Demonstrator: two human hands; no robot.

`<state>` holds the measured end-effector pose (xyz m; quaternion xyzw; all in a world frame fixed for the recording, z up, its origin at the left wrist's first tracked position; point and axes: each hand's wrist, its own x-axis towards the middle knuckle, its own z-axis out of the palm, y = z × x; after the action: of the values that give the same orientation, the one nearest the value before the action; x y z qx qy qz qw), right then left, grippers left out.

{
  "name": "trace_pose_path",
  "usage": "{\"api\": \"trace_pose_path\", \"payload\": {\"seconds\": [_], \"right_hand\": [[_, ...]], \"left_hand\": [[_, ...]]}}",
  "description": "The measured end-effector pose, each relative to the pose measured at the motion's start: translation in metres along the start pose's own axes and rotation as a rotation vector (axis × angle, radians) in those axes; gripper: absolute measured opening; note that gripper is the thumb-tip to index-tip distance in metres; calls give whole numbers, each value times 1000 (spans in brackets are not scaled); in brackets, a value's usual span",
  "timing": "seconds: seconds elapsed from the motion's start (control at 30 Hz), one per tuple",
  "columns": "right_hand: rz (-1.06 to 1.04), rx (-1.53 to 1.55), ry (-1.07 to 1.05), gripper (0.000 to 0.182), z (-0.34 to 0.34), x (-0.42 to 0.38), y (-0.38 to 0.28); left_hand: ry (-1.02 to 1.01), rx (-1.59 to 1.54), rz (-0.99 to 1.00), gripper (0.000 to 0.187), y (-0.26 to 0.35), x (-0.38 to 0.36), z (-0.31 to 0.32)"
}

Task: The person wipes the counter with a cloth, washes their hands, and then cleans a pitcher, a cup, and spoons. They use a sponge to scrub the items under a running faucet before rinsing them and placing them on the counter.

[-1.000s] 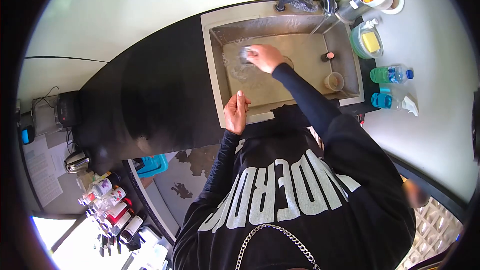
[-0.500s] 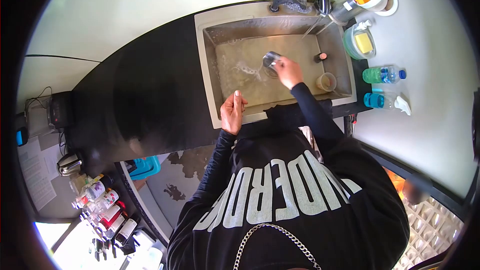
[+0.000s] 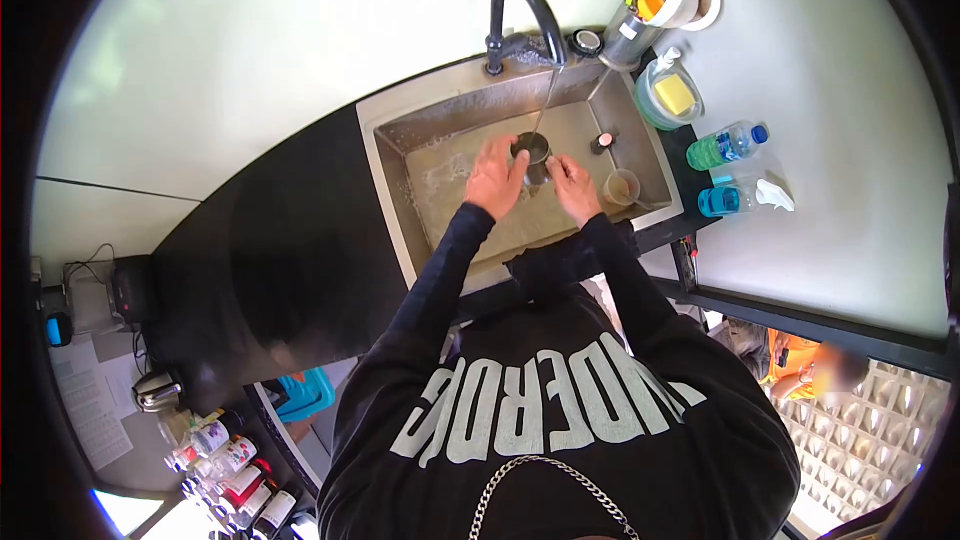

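A small dark round cup is held over the metal sink, under a thin stream of water from the black faucet. My left hand grips the cup's left side, with the thumb against its rim. On the other side, the fingers of my right hand pinch the cup's right edge. In the sink's right part lie a clear plastic cup and a small dark object with a pink end.
Right of the sink are a soap container with a yellow sponge, a green bottle and a blue spray bottle. Black cloth hangs over the sink's front edge. Bottles stand lower left; a person in orange is lower right.
My left hand has moved right and forward from the sink's front edge onto the dark cup. My right hand now holds the cup under the stream. The camera view has shifted.
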<state>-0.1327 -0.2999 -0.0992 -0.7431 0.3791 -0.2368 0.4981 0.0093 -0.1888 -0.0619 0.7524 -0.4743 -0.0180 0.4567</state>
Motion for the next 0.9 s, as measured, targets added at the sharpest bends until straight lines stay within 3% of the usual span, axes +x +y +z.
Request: {"api": "trace_pose_path", "payload": {"seconds": [0.03,0.1,0.13,0.2,0.27,0.37,0.5,0.57,0.63,0.67,0.7,0.73,0.83,0.9], "right_hand": [[37,9,2,36,0,-2,-4],[98,-40,44,36,-3,0,-11],[103,-30,63,36,-6,0,-15],[-56,-174,98,35,-13,-1,-27],[-58,-256,90,33,-20,-2,-42],[-143,-293,20,30,-24,6,-52],[-96,-133,124,26,-18,11,-34],[-68,-49,202,25,-9,15,-21],[-137,-24,203,26,4,12,-10],[-131,-17,241,26,1,10,-10],[-128,26,140,27,-1,8,-11],[-128,69,33,27,-3,8,-12],[-183,43,17,26,-10,7,-24],[-148,40,25,26,-17,10,-33]], "left_hand": [[1,4,19,30,-21,8,16],[-140,185,-237,31,-50,25,34],[-153,188,-219,31,-53,35,32],[-588,-24,-273,27,-53,51,27],[-622,-3,-237,23,-47,59,32],[-674,371,-75,22,-33,82,35],[-685,86,-20,20,-41,88,36],[-185,138,204,18,-23,68,37],[-438,340,267,15,2,59,25],[-645,396,193,17,1,63,23],[-846,460,113,19,-6,69,20],[-855,468,140,19,-21,70,19],[-957,383,283,24,-49,78,19],[-1364,465,310,27,-49,85,23]]}}
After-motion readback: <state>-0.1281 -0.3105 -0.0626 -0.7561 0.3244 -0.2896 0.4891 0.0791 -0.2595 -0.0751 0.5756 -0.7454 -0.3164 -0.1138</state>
